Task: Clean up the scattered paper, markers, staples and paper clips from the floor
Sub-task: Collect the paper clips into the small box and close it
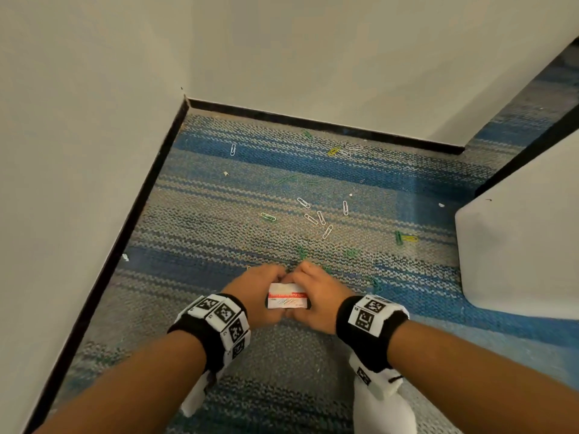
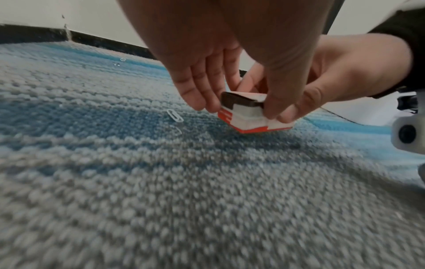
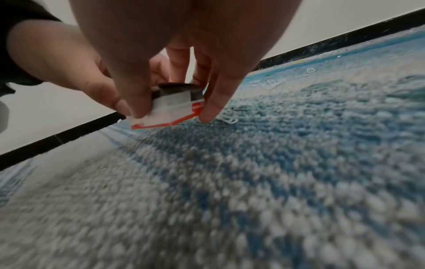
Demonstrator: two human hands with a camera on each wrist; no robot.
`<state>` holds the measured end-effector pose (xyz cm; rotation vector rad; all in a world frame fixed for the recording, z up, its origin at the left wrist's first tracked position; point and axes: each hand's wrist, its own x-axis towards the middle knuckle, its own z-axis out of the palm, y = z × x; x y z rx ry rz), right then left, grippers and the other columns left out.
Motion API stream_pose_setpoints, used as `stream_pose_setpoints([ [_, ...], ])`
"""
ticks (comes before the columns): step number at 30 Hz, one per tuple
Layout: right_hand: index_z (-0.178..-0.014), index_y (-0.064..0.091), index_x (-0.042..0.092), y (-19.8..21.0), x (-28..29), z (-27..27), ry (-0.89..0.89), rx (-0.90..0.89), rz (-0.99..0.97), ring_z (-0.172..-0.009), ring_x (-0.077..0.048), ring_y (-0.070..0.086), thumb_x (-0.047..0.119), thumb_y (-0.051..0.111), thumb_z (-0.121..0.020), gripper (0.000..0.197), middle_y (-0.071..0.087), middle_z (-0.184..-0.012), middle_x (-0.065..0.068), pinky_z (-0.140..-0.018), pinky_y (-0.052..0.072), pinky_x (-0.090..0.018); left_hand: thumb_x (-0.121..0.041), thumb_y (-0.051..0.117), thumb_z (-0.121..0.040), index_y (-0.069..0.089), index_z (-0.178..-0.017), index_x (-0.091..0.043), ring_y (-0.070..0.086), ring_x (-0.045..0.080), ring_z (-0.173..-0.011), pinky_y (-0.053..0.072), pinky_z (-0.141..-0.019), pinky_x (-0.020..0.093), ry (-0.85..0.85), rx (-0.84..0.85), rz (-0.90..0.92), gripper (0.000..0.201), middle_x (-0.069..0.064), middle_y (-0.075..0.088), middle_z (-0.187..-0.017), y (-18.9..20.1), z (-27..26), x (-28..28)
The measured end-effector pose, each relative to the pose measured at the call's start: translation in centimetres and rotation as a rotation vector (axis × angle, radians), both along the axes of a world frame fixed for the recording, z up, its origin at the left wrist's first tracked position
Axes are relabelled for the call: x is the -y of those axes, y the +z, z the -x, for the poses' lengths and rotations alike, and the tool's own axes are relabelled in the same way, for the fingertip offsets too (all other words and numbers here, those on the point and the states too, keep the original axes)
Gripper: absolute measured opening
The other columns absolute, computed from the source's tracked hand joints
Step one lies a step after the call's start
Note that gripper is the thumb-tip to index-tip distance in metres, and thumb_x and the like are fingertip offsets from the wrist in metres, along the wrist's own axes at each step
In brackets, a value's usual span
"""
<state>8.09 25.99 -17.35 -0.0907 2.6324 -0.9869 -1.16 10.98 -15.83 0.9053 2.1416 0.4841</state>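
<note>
I see both hands together low over the carpet (image 1: pixel 200 214), near its front part, and between them a small white and red box (image 1: pixel 287 299). The left hand (image 1: pixel 255 296) pinches the box at its left end: the thumb is at the near side and the fingers (image 2: pixel 200 87) are bent down over the far side. The right hand (image 1: pixel 316 297) pinches the right end in the same way, with its thumb (image 3: pixel 135 98) pressed on the near white face and one finger reaching down to the carpet beside the box. In the left wrist view the box has a dark flap at the top and its red bottom edge is at the carpet or just above it; I cannot tell if it touches.

Paper clips (image 1: pixel 316 216) lie scattered on the carpet beyond the hands, white ones in a small group toward the middle, green ones (image 1: pixel 268 217) more to the left and close before the fingers, and a yellow one (image 1: pixel 409 238) toward the right edge. One white clip (image 1: pixel 232 149) lies alone near the far left corner, by the black skirting (image 1: pixel 313 120). A white cabinet (image 1: pixel 517 245) stands at the right edge of the carpet. Both wrists wear black bands with square markers.
</note>
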Motion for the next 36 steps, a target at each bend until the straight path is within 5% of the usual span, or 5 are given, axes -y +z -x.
stream_pose_setpoints([
  [4,-0.107,0.057,0.016,-0.1,1.4,-0.4,0.035,0.007,-0.11,-0.097,-0.026,0.048,0.048,0.05,-0.068,0.051,0.054,-0.102,-0.005,-0.087,0.038,-0.036,-0.03,0.07,-0.067,0.047,-0.103,-0.017,0.054,0.02,-0.096,0.037,-0.071,0.024,-0.036,-0.1,0.044,0.044,0.002,0.057,-0.103,-1.2,-1.5,0.9],
  [9,-0.114,0.057,0.016,-0.8,2.2,-1.1,0.097,0.028,-0.046,-0.099,-0.024,0.046,0.041,0.069,-0.072,0.05,0.051,-0.105,-0.004,-0.087,0.035,-0.033,-0.055,0.051,-0.06,0.045,-0.112,-0.017,0.054,0.022,-0.102,0.042,-0.08,0.03,-0.013,-0.059,0.003,0.065,0.003,0.057,-0.11,-2.3,-3.1,2.8],
  [21,-0.103,0.042,0.028,1.7,1.5,0.7,0.083,-0.1,-0.086,-0.083,-0.03,0.058,0.038,0.03,-0.09,0.02,0.055,-0.11,-0.009,-0.064,0.049,-0.037,-0.023,0.074,-0.07,0.016,-0.132,-0.022,0.06,0.02,-0.091,0.044,-0.071,0.025,0.164,0.078,-0.136,0.085,0.001,0.058,-0.106,-1.9,-3.4,4.5],
  [28,-0.093,0.063,0.017,0.4,1.1,1.6,0.045,-0.139,-0.179,-0.085,-0.026,0.056,0.023,0.041,-0.088,0.023,0.063,-0.09,-0.004,-0.071,0.05,-0.032,-0.03,0.073,-0.072,0.037,-0.123,-0.023,0.047,0.014,-0.088,0.036,-0.074,0.022,0.056,-0.028,-0.058,0.062,-0.005,0.046,-0.102,-1.8,-3.3,4.5],
  [36,-0.115,0.063,0.019,0.1,1.1,2.5,0.011,0.066,-0.228,-0.102,-0.028,0.053,0.018,0.052,-0.092,0.026,0.05,-0.115,-0.007,-0.085,0.045,-0.033,-0.03,0.079,-0.066,0.058,-0.114,-0.015,0.044,0.011,-0.092,0.039,-0.083,0.02,0.087,-0.105,-0.13,0.055,0.004,0.036,-0.124,-2.3,-3.8,5.0],
])
